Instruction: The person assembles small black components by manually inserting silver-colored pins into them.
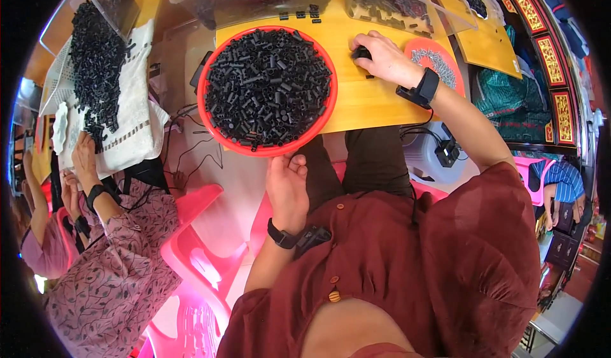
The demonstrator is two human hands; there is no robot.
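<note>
A round red basin (331, 103) heaped with small black cylindrical plastic parts (267, 84) stands at the table's front edge. Just below its near rim is my left hand (287, 189), palm up with the fingers curled; what they hold, if anything, I cannot make out. My right hand (388, 59) rests on the yellow table (356, 106), right of the basin, its fingers closed on a black plastic part (361, 52). Another small black part (370, 76) lies just below those fingers. Beside my right wrist sits a red dish (417, 45) of small silvery pieces (436, 64).
Clear plastic bins (254, 1) with more black parts line the far side. Several loose black parts (315, 14) lie before them. At left, a co-worker's hand (84, 157) touches black parts spilling onto a white cloth (137, 129). Pink chairs (197, 250) stand between us.
</note>
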